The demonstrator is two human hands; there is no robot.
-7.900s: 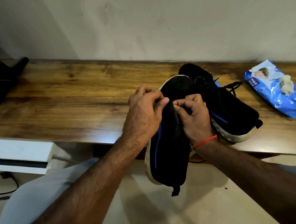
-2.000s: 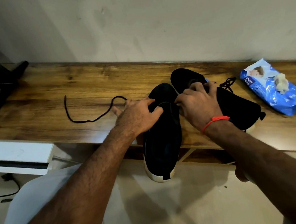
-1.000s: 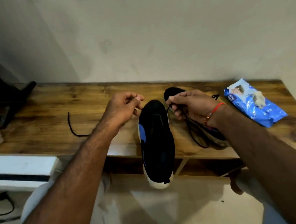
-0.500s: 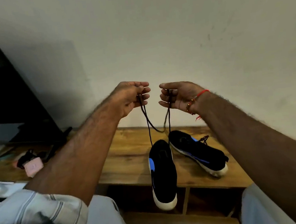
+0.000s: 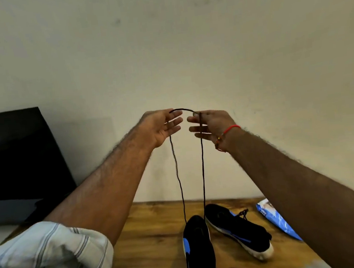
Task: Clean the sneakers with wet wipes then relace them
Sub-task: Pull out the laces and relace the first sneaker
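Both hands are now lifting higher than half a second ago. The left hand (image 5: 162, 124) and right hand (image 5: 209, 126) are pinching the lace (image 5: 202, 164), its strands hanging to the near sneaker (image 5: 198, 247) overhanging the table (image 5: 151, 234); beside it are lying the second sneaker (image 5: 238, 230) and wipes pack (image 5: 276, 219).

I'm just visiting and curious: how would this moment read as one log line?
stage: relacing | left hand: holds lace | right hand: holds lace | lace: both strands run down to near sneaker | other sneaker: on table
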